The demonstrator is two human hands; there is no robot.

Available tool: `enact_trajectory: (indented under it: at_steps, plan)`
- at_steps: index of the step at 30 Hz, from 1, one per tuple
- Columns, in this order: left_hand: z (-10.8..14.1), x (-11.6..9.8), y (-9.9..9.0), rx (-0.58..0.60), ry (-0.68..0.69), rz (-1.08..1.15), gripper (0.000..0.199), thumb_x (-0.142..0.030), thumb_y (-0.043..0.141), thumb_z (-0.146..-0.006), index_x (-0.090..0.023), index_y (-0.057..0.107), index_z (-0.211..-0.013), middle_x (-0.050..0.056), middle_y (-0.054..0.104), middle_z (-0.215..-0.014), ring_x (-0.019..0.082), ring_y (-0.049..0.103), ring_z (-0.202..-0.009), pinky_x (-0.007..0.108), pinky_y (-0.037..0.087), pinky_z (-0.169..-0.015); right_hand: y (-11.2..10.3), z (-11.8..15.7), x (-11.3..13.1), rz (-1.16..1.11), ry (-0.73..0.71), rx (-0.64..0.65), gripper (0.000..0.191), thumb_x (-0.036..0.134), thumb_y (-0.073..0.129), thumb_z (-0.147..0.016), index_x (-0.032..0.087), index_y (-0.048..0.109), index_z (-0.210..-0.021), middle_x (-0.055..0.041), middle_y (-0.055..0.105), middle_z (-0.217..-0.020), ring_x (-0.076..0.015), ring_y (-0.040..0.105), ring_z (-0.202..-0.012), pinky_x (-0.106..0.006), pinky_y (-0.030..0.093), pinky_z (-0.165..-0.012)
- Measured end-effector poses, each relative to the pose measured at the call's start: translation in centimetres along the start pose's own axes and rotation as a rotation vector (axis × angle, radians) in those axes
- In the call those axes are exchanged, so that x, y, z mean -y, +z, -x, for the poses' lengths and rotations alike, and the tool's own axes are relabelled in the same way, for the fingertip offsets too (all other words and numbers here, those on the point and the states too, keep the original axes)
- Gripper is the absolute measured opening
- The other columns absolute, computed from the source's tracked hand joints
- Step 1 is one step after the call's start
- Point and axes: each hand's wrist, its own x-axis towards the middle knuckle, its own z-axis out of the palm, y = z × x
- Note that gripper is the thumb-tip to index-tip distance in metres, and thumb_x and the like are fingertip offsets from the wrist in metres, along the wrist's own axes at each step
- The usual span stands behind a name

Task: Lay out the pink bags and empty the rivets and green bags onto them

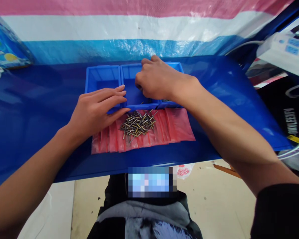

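Observation:
Three blue plastic bins stand side by side in a row: the left bin [102, 77], the middle bin [131, 74] and the right bin [176, 67]. My right hand [155, 79] is over the middle bin, its fingers curled down at the bin's far side and hiding what they touch. My left hand [97, 111] lies flat and open against the front of the left bin. Its thumb points towards a heap of metal rivets [137, 125], which rests on flattened pink plastic bags [179, 124] just in front of the bins.
The bins and bags sit on a glossy blue table [37, 109], whose front edge runs close to my body. A striped tarp hangs behind it. A white power strip [285, 49] sits at the back right, and a printed box [7, 43] at the back left.

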Motion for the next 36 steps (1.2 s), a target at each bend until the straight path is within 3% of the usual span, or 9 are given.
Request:
enact_trajectory:
  at_steps: [3,7,9,13,16,19,22,28,36]
  plan:
    - [0.0,0.0,0.0,-0.003,0.009,0.0,0.014,-0.033,0.074,-0.106,-0.024,0.07,-0.116,0.004,0.083,-0.124,0.021,0.079,-0.124,0.029,0.07,-0.1,-0.3,0.1,0.5,0.091,0.001,0.085,0.059,0.024,0.032,-0.086,0.003,0.08,-0.113,-0.0228,0.081,-0.105,-0.0343,0.068,-0.128,-0.053,0.046,-0.11]
    - [0.0,-0.1,0.0,0.0,-0.013,0.006,0.016,-0.034,0.077,-0.104,-0.027,0.071,-0.118,0.0,0.082,-0.127,0.021,0.08,-0.123,0.031,0.071,-0.1,-1.2,0.3,1.1,0.083,-0.05,0.157,0.037,0.015,0.047,-0.09,0.006,0.08,-0.104,-0.0237,0.08,-0.097,-0.0384,0.074,-0.122,-0.057,0.049,-0.109]
    - [0.1,-0.2,-0.2,0.036,-0.044,0.012,0.018,-0.031,0.077,-0.104,-0.03,0.071,-0.121,-0.002,0.081,-0.131,0.022,0.078,-0.126,0.033,0.071,-0.103,-1.3,0.4,1.3,0.057,-0.077,0.169,0.033,0.014,0.049,-0.093,0.007,0.079,-0.104,-0.0208,0.08,-0.094,-0.0356,0.076,-0.117,-0.052,0.053,-0.105]
    - [0.2,-0.3,-0.5,0.076,-0.063,0.0,0.019,-0.032,0.074,-0.106,-0.034,0.07,-0.125,-0.003,0.079,-0.135,0.02,0.076,-0.131,0.034,0.071,-0.105,-0.9,0.5,1.8,0.034,-0.065,0.161,0.042,0.018,0.04,-0.095,0.013,0.081,-0.106,-0.0145,0.081,-0.104,-0.0265,0.076,-0.113,-0.036,0.055,-0.094]
    - [0.2,0.0,-0.4,0.044,-0.031,-0.008,0.02,-0.032,0.077,-0.104,-0.031,0.072,-0.124,-0.002,0.08,-0.133,0.022,0.078,-0.127,0.034,0.071,-0.102,-0.5,0.5,2.1,0.038,-0.031,0.125,0.05,0.021,0.035,-0.091,0.018,0.081,-0.11,-0.0134,0.08,-0.126,-0.0258,0.075,-0.111,-0.035,0.055,-0.091]
    - [0.2,0.2,-0.3,0.017,-0.003,-0.013,0.022,-0.031,0.08,-0.102,-0.03,0.074,-0.122,-0.003,0.081,-0.132,0.023,0.08,-0.123,0.033,0.072,-0.099,-0.5,0.5,2.2,0.006,-0.031,0.113,0.057,0.024,0.033,-0.091,0.014,0.08,-0.121,-0.0105,0.079,-0.134,-0.0248,0.075,-0.111,-0.033,0.055,-0.087]
    - [0.1,0.4,-0.2,0.002,0.021,-0.027,0.023,-0.032,0.082,-0.1,-0.025,0.075,-0.12,0.0,0.082,-0.128,0.023,0.08,-0.121,0.032,0.072,-0.097,-0.5,0.3,2.2,-0.026,-0.015,0.098,0.06,0.024,0.033,-0.09,0.013,0.079,-0.126,-0.0113,0.081,-0.129,-0.0233,0.076,-0.11,-0.031,0.055,-0.088]
    - [0.1,0.5,0.0,-0.016,0.042,-0.016,0.033,-0.032,0.087,-0.095,-0.02,0.077,-0.124,0.006,0.082,-0.129,0.028,0.082,-0.117,0.035,0.072,-0.093,-0.4,-0.3,2.3,-0.156,0.048,0.054,0.051,0.024,0.04,-0.085,0.026,0.083,-0.113,-0.0098,0.085,-0.116,-0.0258,0.077,-0.111,-0.034,0.055,-0.085]
    - [0.2,0.3,-0.3,0.01,0.028,0.001,0.032,-0.028,0.089,-0.094,-0.017,0.077,-0.121,0.008,0.081,-0.129,0.028,0.08,-0.122,0.032,0.07,-0.099,0.0,-0.9,1.6,-0.328,0.089,0.05,0.072,0.034,0.035,-0.065,0.015,0.081,-0.117,-0.0077,0.084,-0.098,-0.025,0.072,-0.094,-0.037,0.047,-0.079]
